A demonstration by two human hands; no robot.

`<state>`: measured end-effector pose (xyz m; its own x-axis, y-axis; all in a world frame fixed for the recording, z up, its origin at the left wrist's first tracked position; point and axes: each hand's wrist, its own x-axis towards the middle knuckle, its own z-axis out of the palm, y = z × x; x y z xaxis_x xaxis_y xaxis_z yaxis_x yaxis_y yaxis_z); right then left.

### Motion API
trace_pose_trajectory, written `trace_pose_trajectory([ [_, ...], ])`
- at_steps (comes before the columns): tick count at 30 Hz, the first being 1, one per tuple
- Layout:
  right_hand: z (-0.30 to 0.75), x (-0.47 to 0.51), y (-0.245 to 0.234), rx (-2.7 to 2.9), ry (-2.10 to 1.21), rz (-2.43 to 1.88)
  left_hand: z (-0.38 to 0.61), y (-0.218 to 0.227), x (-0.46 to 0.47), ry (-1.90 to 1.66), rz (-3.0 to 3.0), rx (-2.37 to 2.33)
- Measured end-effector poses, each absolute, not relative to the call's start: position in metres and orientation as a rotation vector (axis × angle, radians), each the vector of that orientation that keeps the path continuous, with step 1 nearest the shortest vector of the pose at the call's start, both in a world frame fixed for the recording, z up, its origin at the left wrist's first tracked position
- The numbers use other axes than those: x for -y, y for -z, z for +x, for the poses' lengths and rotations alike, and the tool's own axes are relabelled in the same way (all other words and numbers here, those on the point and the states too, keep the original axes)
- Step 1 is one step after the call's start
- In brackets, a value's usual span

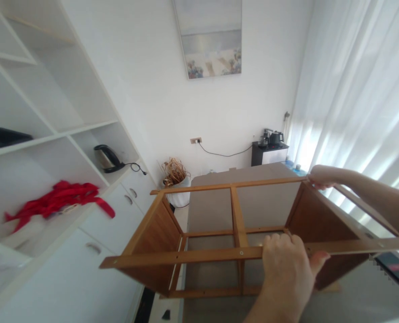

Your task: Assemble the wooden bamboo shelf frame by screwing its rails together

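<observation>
A wooden frame, with brown side panels and a middle crossbar, lies across the view. It is over a grey-beige flat surface. My left hand is wrapped round its near rail, right of the middle bar, with the thumb stretched to the right along the rail. My right hand is closed on the far right corner of the frame, the arm reaching in from the right. The fingertips of both hands are partly hidden.
White shelving on the left holds an electric kettle and red cloth. A potted dry plant stands behind the frame. A dark phone lies at right, near white curtains. A black cabinet bears a tea set.
</observation>
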<state>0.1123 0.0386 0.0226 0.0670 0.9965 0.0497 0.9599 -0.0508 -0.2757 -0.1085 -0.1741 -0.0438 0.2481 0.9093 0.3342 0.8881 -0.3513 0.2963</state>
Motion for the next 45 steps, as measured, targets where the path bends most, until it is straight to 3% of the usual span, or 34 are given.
trace_pose_trajectory([
  [3, 0.124, -0.042, -0.034, 2.192, -0.391, -2.073, -0.11, 0.043, 0.171, -0.719, 2.472, -1.782],
  [9, 0.157, -0.062, -0.064, 2.288, -0.407, -1.862, -0.123, 0.04, 0.156, -0.645, 2.623, -1.706],
  [14, 0.173, -0.057, -0.03, 2.28, -0.618, -1.758, -0.158, 0.02, 0.122, -0.386, 2.632, -1.597],
  [18, 0.174, -0.026, -0.009, 2.208, -0.95, -1.545, -0.171, -0.007, 0.093, -0.363, 2.159, -1.891],
  [26, 0.126, 0.07, 0.004, 2.076, -1.502, -1.041, -0.092, -0.034, 0.072, -0.422, 1.814, -1.977],
  [34, 0.159, 0.047, 0.002, 2.16, -1.445, -1.06, -0.06, -0.026, 0.096, -0.3, 1.508, -1.868],
  [41, 0.164, 0.01, 0.006, 2.281, -1.231, -1.059, -0.092, -0.035, 0.138, -0.097, 1.378, -1.734],
  [45, 0.155, 0.007, 0.004, 2.384, -0.994, -1.026, -0.117, -0.045, 0.158, 0.103, 1.623, -1.977],
])
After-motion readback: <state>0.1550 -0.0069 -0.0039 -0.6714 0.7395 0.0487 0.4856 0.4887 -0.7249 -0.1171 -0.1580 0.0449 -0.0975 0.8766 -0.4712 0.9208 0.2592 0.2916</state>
